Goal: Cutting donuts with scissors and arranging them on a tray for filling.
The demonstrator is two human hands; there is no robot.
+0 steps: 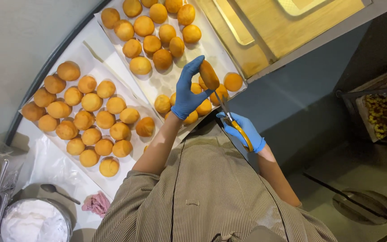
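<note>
Bun [208,75], golden-brown, oval, smooth crust

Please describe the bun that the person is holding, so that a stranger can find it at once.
Start at the upper tray of golden buns. Above its lower right corner, the blue-gloved left hand holds one bun up in its fingertips, with the scissors in the right hand just below. It alone is lifted off the paper; all others lie flat.
</note>
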